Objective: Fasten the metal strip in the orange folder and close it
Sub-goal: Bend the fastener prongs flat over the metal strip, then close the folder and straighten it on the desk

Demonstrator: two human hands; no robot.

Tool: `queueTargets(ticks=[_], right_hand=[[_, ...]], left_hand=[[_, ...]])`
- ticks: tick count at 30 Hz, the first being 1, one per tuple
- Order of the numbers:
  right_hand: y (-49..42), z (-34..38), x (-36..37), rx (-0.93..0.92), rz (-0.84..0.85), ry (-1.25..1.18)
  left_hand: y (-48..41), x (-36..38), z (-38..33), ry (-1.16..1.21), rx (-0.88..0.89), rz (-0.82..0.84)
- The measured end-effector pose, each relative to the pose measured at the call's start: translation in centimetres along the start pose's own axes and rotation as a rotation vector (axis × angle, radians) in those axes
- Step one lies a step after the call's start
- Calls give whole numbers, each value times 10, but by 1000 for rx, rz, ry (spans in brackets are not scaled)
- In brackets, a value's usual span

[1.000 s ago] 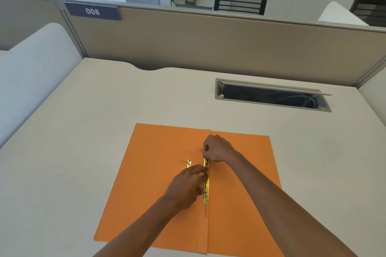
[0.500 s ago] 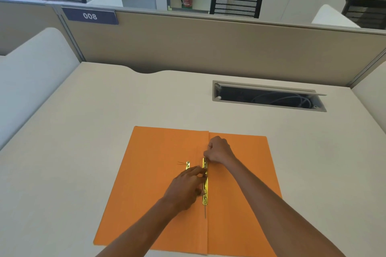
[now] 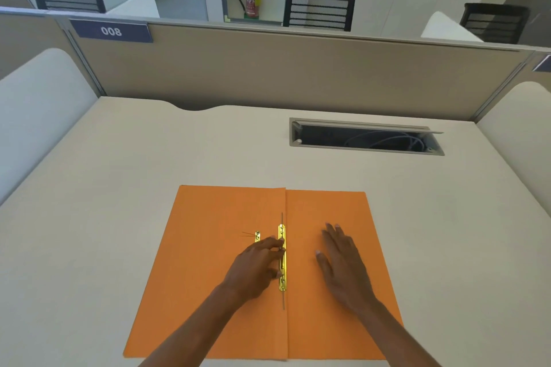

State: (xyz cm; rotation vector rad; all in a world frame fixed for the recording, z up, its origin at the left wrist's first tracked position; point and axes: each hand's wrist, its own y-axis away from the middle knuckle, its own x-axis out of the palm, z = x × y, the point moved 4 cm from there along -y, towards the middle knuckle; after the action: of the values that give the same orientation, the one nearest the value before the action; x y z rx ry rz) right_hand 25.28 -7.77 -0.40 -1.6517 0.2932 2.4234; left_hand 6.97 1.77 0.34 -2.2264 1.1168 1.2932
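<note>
Orange card lies open and flat on the bench (image 3: 119, 188): the folder (image 3: 208, 292) shows both leaves, its crease running away from the person down the middle. On that crease sits the metal strip (image 3: 282, 258), a gold bar lying lengthwise, with a thin dark prong showing beyond each end. The left hand (image 3: 253, 271) works at the strip's left edge, fingertips (image 3: 272, 243) pressed against the bar; they pinch or push at it, and I cannot tell whether they have closed around any part or only bear down on it. The right hand (image 3: 343, 259) is spread open and holds nothing, palm down on or just above the right leaf, well clear of the strip. A small gold slider (image 3: 257, 236) lies loose on the left leaf just beside the left fingers, with two fine dark lines next to it. By my reading the fastening step is in hand and nearly done: the bar is seated and the prongs seem to lie flat along it, but the loose slider suggests one lock is not yet fitted. The next move probably calls for picking up that slider, sliding it onto the bar over a prong while the right hand steadies the folder, then lifting one leaf and folding it over along the crease. Small parts and thin metal ask for a fine pinch.
</note>
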Motion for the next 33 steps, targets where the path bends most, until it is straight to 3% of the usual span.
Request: queueTargets(ticks=[14, 17, 20, 23, 25, 33], right_hand=[[0, 14, 32, -63, -15, 160], [0, 14, 32, -63, -33, 140], [0, 12, 34, -57, -31, 145], [0, 11, 35, -57, -38, 153], [-1, 10, 35, -55, -40, 153], [-2, 10, 38, -54, -31, 177]], left_hand=[[11, -9, -5, -62, -54, -16], [43, -25, 11, 15, -222, -205], [107, -49, 52, -40, -531, -413], [178, -63, 93, -137, -982, -383], [203, -62, 96, -153, -1170, -286], [202, -47, 77, -240, -1165, -236]])
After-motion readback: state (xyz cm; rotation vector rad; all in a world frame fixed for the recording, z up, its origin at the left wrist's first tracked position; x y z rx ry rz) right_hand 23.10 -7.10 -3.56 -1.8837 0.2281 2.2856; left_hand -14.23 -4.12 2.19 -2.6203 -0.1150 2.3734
